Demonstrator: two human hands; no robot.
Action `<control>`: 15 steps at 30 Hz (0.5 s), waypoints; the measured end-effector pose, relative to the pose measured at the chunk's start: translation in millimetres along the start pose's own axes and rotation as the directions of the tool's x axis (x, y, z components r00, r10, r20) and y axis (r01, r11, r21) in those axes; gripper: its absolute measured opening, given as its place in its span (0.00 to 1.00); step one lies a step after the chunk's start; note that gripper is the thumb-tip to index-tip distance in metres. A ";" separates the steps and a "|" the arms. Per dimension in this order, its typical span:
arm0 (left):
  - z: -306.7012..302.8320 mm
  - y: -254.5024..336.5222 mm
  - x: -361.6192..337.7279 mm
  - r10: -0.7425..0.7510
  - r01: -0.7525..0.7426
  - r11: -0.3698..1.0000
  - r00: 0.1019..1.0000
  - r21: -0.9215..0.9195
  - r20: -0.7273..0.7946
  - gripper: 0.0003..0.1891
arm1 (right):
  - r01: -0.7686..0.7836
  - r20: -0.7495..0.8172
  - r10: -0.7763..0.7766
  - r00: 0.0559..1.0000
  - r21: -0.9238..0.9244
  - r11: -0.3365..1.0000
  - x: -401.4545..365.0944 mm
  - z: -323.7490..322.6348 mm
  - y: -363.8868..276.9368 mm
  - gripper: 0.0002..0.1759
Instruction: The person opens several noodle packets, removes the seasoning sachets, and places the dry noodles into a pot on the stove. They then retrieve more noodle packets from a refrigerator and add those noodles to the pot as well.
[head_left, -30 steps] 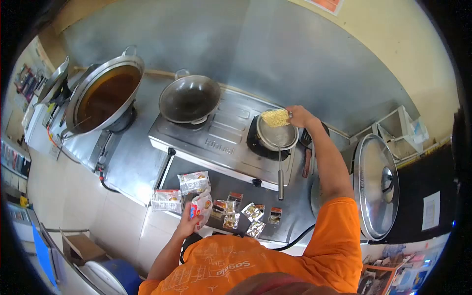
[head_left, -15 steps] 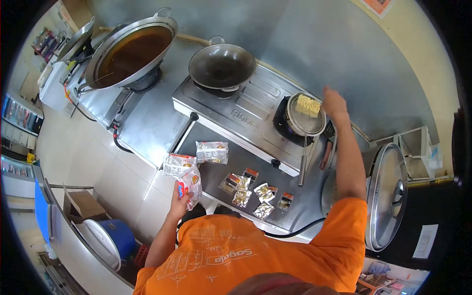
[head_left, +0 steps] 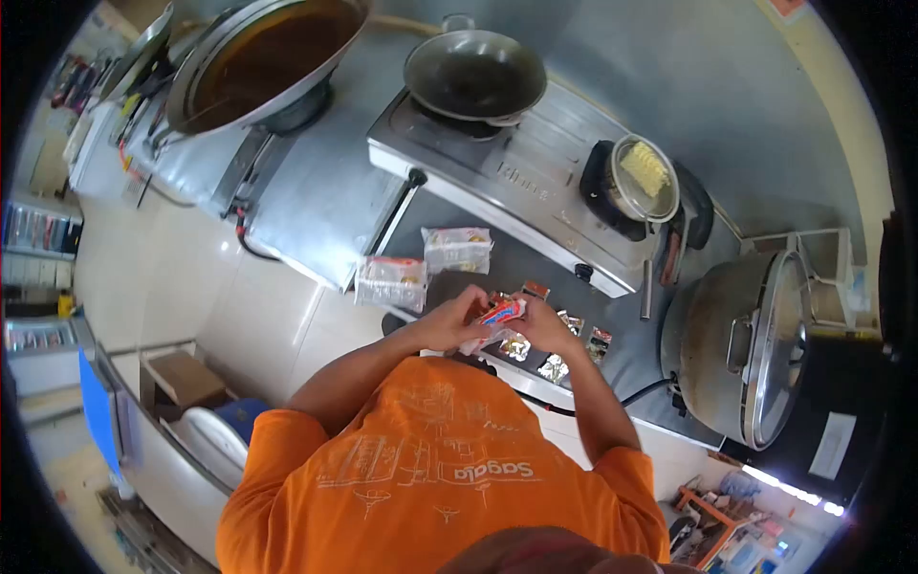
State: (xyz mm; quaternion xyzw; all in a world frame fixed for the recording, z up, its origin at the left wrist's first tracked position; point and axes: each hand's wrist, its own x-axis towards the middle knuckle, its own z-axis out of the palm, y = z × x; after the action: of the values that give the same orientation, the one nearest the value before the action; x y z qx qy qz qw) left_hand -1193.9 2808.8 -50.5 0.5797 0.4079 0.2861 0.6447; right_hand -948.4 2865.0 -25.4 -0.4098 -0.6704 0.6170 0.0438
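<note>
Both my hands meet low over the counter's front edge, around a crumpled instant noodle packet (head_left: 501, 312) with red and blue print. My left hand (head_left: 451, 323) grips its left side and my right hand (head_left: 541, 326) pinches its right side. Behind them lie two flat clear noodle packets (head_left: 390, 283). Silver seasoning sachets (head_left: 554, 367) and small dark-and-orange sachets (head_left: 599, 344) lie on the counter beyond and right of my hands, some partly hidden by them. A block of dried noodles (head_left: 646, 169) rests in a small pot (head_left: 639, 203) on the right burner.
The two-burner stove (head_left: 516, 167) carries an empty wok (head_left: 475, 77) on its left burner. A large wok of brown liquid (head_left: 273, 72) stands farther left. At right are a big lidded pot (head_left: 712, 344) and a metal handle (head_left: 646, 290) jutting past the stove edge.
My right hand has come back from beside the small pot to the packet. My left hand has carried the packet rightward to meet it. The camera view has shifted.
</note>
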 end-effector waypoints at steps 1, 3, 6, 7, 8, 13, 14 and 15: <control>-15.4 -2.2 10.5 0.090 -0.065 0.973 0.991 0.222 -0.100 0.29 | -0.043 -0.112 0.054 0.992 0.094 0.995 5.9 -1.8 13.3 0.27; -41.8 -7.7 15.4 0.308 -0.120 0.782 0.927 0.612 -0.212 0.37 | -0.246 -0.278 0.221 0.935 -0.060 0.967 12.2 -14.1 66.1 0.27; -80.7 5.7 39.0 0.125 0.083 0.553 0.975 0.829 -0.181 0.49 | -0.569 -0.548 0.322 0.772 -0.370 0.734 -9.0 -3.7 24.1 0.28; -85.0 4.6 44.2 0.069 0.102 0.477 0.986 0.873 -0.152 0.50 | -0.661 -0.636 0.297 0.712 -0.465 0.589 -9.3 0.9 -0.4 0.29; -90.2 1.0 52.8 0.014 0.117 0.393 0.991 0.912 -0.133 0.51 | -0.649 -0.702 0.188 0.687 -0.475 0.594 -4.8 5.5 -2.2 0.30; -97.9 -3.3 84.9 -0.219 0.122 0.357 0.975 0.926 -0.044 0.53 | -0.495 -0.711 0.026 0.703 -0.463 0.736 28.8 8.3 -13.3 0.22; -96.6 -6.3 85.5 -0.162 0.109 0.394 0.986 0.913 -0.048 0.53 | -0.353 -0.669 0.021 0.743 -0.365 0.862 39.5 9.3 2.8 0.18; -98.1 -4.4 86.9 -0.127 0.075 0.445 0.992 0.892 -0.020 0.51 | -0.193 -0.631 -0.009 0.776 -0.251 0.949 53.8 4.3 15.4 0.15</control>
State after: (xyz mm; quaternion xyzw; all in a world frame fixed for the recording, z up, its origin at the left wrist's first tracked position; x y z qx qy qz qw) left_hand -1234.8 2931.6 -71.3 0.8128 0.5147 -0.0231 0.2718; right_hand -978.7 2892.6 -63.7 -0.6250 -0.6830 0.3379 0.1696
